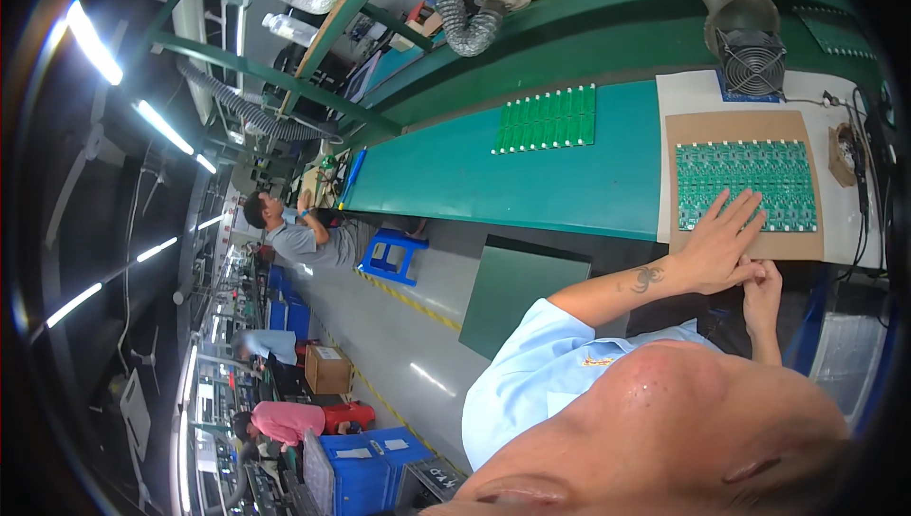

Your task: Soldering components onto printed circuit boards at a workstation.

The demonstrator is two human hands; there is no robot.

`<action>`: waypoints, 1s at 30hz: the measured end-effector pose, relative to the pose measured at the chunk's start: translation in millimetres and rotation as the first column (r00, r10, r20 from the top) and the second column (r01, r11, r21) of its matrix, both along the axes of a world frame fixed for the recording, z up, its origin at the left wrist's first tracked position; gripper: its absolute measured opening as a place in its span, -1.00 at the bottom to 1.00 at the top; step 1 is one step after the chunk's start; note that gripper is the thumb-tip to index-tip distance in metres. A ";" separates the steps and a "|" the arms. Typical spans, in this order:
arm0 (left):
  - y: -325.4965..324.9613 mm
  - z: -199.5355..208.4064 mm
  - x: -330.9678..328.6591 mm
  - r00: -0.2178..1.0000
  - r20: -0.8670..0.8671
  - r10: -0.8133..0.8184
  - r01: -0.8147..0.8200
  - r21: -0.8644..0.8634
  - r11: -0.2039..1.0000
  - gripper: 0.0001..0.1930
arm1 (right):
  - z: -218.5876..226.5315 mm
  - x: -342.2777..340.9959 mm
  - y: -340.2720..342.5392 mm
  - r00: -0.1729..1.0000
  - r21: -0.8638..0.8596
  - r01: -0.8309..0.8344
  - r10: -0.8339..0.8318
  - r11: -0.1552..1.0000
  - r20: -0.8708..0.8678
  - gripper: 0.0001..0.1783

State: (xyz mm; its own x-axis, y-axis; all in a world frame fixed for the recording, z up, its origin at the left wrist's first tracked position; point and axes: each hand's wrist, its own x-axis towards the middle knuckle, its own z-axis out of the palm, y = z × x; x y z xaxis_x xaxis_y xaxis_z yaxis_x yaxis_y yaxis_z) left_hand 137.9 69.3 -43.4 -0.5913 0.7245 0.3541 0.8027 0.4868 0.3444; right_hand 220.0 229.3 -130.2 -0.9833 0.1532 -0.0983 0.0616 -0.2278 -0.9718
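A green panel of several joined circuit boards (750, 169) lies on a sheet of brown cardboard (697, 127) at the right end of the bench. My left hand (726, 243) rests on the panel's near edge, its fingers stretched out over the boards. The left thumb reaches toward my right hand (762, 296), which is just below the cardboard's near edge. The right fingers are bent and pressed together beside that thumb. Whatever they may hold is too small or hidden to make out.
Another green circuit board panel (546, 120) lies on the green bench top (427, 174). A fume extractor fan (752, 62) stands behind the cardboard. Cables (862, 169) and a small brown box (842, 153) are at right. A blue stool (392, 255) and a seated co-worker (308, 243) are farther left.
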 end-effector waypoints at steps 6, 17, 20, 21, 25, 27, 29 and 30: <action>3.4 6.5 -0.2 0.998 0.058 -0.001 0.003 -0.042 0.999 -0.19 | -4.8 4.0 -3.2 0.998 0.035 0.054 -0.055 0.998 0.041 -0.91; 3.3 18.6 -1.1 0.995 0.099 0.004 0.011 -0.149 0.989 -0.18 | 35.8 2.4 -12.0 0.997 -0.003 0.074 -0.074 0.997 0.023 -0.97; 3.4 17.6 -2.8 0.997 0.079 -0.003 0.017 -0.169 0.986 -0.18 | 33.4 2.4 -14.6 0.996 -0.061 0.081 -0.078 0.995 0.039 -0.93; 5.1 16.4 -2.8 0.998 0.070 -0.004 0.017 -0.175 0.984 -0.18 | 32.8 4.6 -13.5 0.996 -0.082 0.082 -0.078 0.993 0.041 -0.91; -0.6 13.5 -3.9 0.998 0.060 -0.002 0.012 -0.174 0.985 -0.19 | 32.1 5.0 -16.4 0.995 -0.071 0.049 -0.043 0.996 0.093 -0.89; -3.7 14.2 -4.6 0.999 0.049 0.022 -0.013 -0.175 0.984 -0.19 | 31.8 3.0 -18.2 0.995 -0.070 0.016 -0.009 0.997 0.102 -0.89; -2.7 13.1 -4.2 0.998 0.061 0.009 0.001 -0.160 0.987 -0.19 | 26.9 5.5 -15.1 0.992 -0.092 -0.010 0.022 0.996 0.127 -0.87; -1.0 12.0 -3.9 0.998 0.068 -0.001 0.011 -0.151 0.989 -0.19 | 24.8 6.9 -12.7 0.989 -0.101 -0.021 0.035 0.995 0.140 -0.85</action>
